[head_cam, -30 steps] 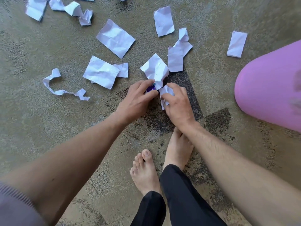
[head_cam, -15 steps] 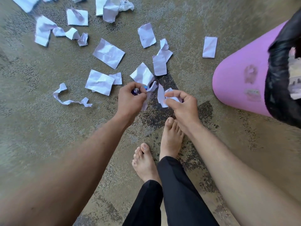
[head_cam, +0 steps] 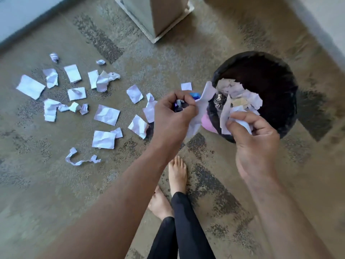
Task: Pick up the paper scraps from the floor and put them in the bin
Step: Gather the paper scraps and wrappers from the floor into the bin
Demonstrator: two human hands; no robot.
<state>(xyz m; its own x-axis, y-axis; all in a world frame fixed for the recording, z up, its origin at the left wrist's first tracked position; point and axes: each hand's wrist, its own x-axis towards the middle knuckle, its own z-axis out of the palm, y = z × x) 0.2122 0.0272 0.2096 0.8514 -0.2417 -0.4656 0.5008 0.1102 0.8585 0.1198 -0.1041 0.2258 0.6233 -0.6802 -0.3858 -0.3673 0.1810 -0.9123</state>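
The pink bin point(head_cam: 208, 122) with a black liner point(head_cam: 291, 101) stands at the right and holds crumpled paper and foil. My left hand point(head_cam: 173, 116) is just left of its rim, shut on a white paper scrap point(head_cam: 202, 103) and a small blue-purple wrapper. My right hand point(head_cam: 255, 144) is over the bin's near rim, shut on another white scrap point(head_cam: 242, 124). Several white paper scraps point(head_cam: 106, 114) lie spread over the floor to the left.
The floor is mottled brown carpet. A pale square column base point(head_cam: 156, 17) stands at the top middle. My bare feet point(head_cam: 177, 174) and black trouser legs are at the bottom middle. A pale wall edge runs along the top left.
Both hands have lifted off the floor with their scraps and moved right to the bin. The view has risen, and the bin's opening is in sight.
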